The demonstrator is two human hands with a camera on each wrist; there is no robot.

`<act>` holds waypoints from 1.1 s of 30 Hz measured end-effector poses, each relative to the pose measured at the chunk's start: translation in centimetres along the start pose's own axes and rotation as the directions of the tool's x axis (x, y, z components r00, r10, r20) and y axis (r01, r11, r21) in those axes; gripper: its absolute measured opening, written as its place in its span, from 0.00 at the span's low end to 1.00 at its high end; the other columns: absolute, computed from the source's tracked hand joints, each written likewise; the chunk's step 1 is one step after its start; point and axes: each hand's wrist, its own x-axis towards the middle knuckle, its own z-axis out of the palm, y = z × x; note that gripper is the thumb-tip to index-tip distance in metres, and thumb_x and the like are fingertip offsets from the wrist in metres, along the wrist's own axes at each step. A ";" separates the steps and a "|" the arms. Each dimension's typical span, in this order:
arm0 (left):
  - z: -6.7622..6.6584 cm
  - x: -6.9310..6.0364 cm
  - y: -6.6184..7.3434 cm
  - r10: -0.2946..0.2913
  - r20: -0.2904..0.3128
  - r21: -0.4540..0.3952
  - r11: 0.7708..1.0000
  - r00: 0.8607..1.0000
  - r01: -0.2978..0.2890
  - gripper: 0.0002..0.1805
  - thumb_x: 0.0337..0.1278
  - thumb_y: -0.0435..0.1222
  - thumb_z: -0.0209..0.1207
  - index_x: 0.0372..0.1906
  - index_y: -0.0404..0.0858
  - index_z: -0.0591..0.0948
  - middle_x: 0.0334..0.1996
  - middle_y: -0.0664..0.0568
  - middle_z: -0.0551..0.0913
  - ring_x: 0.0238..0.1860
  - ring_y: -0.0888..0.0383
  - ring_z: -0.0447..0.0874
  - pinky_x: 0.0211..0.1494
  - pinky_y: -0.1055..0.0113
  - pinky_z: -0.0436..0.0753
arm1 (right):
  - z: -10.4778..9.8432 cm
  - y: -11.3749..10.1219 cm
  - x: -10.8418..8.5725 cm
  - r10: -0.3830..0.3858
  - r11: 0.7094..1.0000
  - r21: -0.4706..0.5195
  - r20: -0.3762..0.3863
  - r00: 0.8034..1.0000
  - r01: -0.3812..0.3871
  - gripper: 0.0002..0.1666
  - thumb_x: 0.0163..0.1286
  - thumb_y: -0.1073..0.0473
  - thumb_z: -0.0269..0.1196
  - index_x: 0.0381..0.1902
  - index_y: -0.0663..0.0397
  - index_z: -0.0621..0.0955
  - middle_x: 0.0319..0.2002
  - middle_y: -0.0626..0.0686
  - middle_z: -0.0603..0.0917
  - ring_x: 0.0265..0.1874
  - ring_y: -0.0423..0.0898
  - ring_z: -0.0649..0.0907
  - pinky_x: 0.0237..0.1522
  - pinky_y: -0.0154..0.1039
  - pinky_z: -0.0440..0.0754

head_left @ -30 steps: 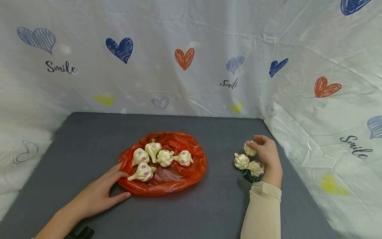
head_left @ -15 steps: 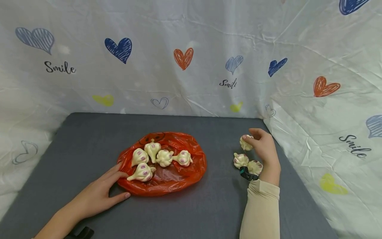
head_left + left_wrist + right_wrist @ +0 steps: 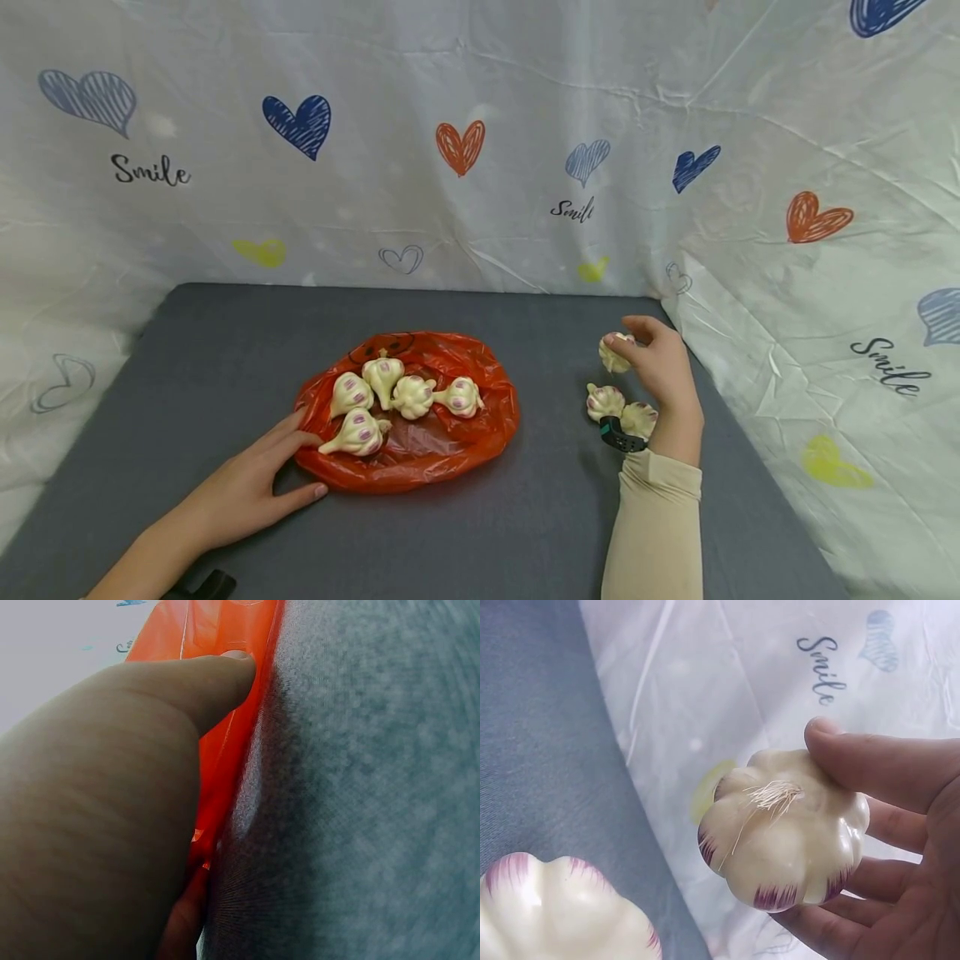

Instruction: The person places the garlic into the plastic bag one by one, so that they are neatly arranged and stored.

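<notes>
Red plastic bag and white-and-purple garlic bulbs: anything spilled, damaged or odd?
Nothing stands out: five garlic bulbs lie in the bag, the right hand holds another bulb, two loose bulbs rest on the grey table, and no breakage shows.

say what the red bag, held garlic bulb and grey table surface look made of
Red bag: probably thin, shiny plastic film, given its crinkles.
Held garlic bulb: perhaps moulded plastic or coated foam; glossy highlights, painted-looking streaks.
Grey table surface: matte, probably cloth, from its fine grain.
</notes>
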 end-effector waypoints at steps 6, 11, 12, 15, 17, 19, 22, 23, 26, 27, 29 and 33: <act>0.0 0.0 -0.1 -0.005 0.003 0.002 1.000 1.000 0.005 0.29 0.66 0.67 0.68 0.64 0.60 0.80 0.84 0.38 0.63 0.80 0.30 0.65 0.65 0.27 0.78 | 0.1 -0.4 0.0 -0.019 1.000 -0.007 -0.006 1.000 0.019 0.44 0.78 0.39 0.70 0.81 0.56 0.73 0.79 0.63 0.72 0.77 0.66 0.71 0.71 0.68 0.74; -0.1 0.0 0.1 -0.010 0.004 0.009 1.000 1.000 0.010 0.30 0.65 0.67 0.68 0.65 0.58 0.81 0.83 0.37 0.63 0.79 0.30 0.65 0.65 0.27 0.78 | 0.1 -0.8 0.0 -0.042 0.999 -0.012 -0.009 0.999 0.041 0.44 0.78 0.39 0.70 0.80 0.56 0.73 0.79 0.63 0.72 0.77 0.65 0.71 0.71 0.68 0.73; -0.2 0.1 0.1 -0.010 0.004 0.011 1.000 1.000 0.010 0.31 0.65 0.67 0.68 0.65 0.58 0.81 0.83 0.37 0.63 0.79 0.30 0.65 0.65 0.27 0.78 | 0.2 -0.9 0.0 -0.043 0.999 -0.013 -0.009 0.999 0.043 0.44 0.78 0.39 0.70 0.80 0.56 0.73 0.79 0.63 0.72 0.77 0.66 0.71 0.72 0.68 0.73; -0.2 0.1 0.1 -0.009 0.005 0.013 1.000 1.000 0.009 0.30 0.65 0.67 0.68 0.64 0.58 0.81 0.83 0.37 0.63 0.79 0.30 0.65 0.65 0.27 0.77 | 0.3 -1.1 0.0 -0.043 0.999 -0.024 -0.008 0.999 0.042 0.43 0.78 0.40 0.71 0.80 0.56 0.73 0.79 0.63 0.72 0.78 0.66 0.71 0.72 0.68 0.72; -0.1 0.1 0.1 -0.007 0.005 0.010 1.000 1.000 0.007 0.30 0.66 0.67 0.68 0.64 0.59 0.81 0.83 0.37 0.63 0.80 0.30 0.65 0.65 0.27 0.77 | 0.4 -1.2 0.0 -0.042 0.999 -0.029 -0.008 0.999 0.042 0.43 0.78 0.40 0.71 0.80 0.56 0.73 0.79 0.63 0.72 0.78 0.66 0.70 0.73 0.68 0.72; -0.1 0.1 0.2 -0.006 0.006 0.005 1.000 1.000 0.006 0.29 0.66 0.67 0.68 0.63 0.59 0.81 0.83 0.37 0.63 0.80 0.30 0.64 0.66 0.27 0.77 | 0.4 -1.4 0.0 -0.041 0.999 -0.035 -0.008 0.999 0.040 0.43 0.78 0.40 0.71 0.80 0.56 0.74 0.78 0.63 0.73 0.78 0.65 0.70 0.73 0.68 0.72; -0.1 0.1 0.2 -0.006 0.007 -0.002 1.000 1.000 0.006 0.29 0.66 0.67 0.68 0.64 0.59 0.81 0.83 0.37 0.63 0.80 0.30 0.64 0.66 0.27 0.77 | 0.6 -1.6 0.0 -0.049 0.998 -0.040 -0.007 0.999 0.049 0.43 0.78 0.39 0.71 0.80 0.55 0.74 0.78 0.63 0.73 0.78 0.65 0.70 0.73 0.68 0.72; -0.2 0.1 0.2 -0.007 0.007 -0.002 1.000 1.000 0.007 0.30 0.66 0.67 0.68 0.64 0.58 0.81 0.83 0.37 0.63 0.80 0.30 0.64 0.66 0.27 0.77 | 0.6 -1.7 0.0 -0.053 0.998 -0.041 -0.006 0.999 0.053 0.43 0.78 0.39 0.71 0.80 0.55 0.74 0.78 0.63 0.74 0.78 0.65 0.71 0.72 0.68 0.72; -0.2 0.1 0.2 -0.011 0.008 0.003 1.000 1.000 0.011 0.31 0.65 0.67 0.68 0.65 0.58 0.81 0.83 0.37 0.63 0.80 0.30 0.64 0.65 0.27 0.77 | 0.7 -2.0 0.0 -0.063 0.997 -0.039 -0.004 0.998 0.063 0.42 0.78 0.40 0.71 0.79 0.55 0.75 0.77 0.63 0.74 0.77 0.65 0.71 0.72 0.67 0.73; -0.2 0.1 0.2 -0.013 0.008 0.006 1.000 1.000 0.013 0.31 0.65 0.67 0.68 0.65 0.57 0.81 0.83 0.37 0.63 0.80 0.30 0.65 0.65 0.27 0.77 | 0.8 -2.1 0.0 -0.068 0.997 -0.040 -0.002 0.998 0.068 0.42 0.78 0.40 0.71 0.79 0.55 0.75 0.77 0.63 0.74 0.77 0.65 0.71 0.73 0.67 0.73; -0.2 0.1 0.2 -0.014 0.007 0.009 1.000 1.000 0.014 0.31 0.65 0.67 0.68 0.65 0.57 0.81 0.83 0.37 0.63 0.79 0.30 0.65 0.65 0.27 0.78 | 0.9 -2.3 0.1 -0.076 0.996 -0.044 0.004 0.997 0.076 0.42 0.78 0.39 0.71 0.79 0.55 0.75 0.77 0.63 0.75 0.77 0.65 0.72 0.72 0.66 0.73; -0.1 0.0 0.2 -0.011 0.003 0.010 1.000 1.000 0.011 0.30 0.66 0.67 0.69 0.64 0.57 0.81 0.83 0.36 0.63 0.79 0.30 0.65 0.65 0.27 0.78 | 1.2 -2.8 0.1 -0.086 0.995 -0.053 0.019 0.996 0.087 0.42 0.78 0.39 0.71 0.79 0.55 0.75 0.77 0.63 0.75 0.76 0.65 0.73 0.71 0.66 0.75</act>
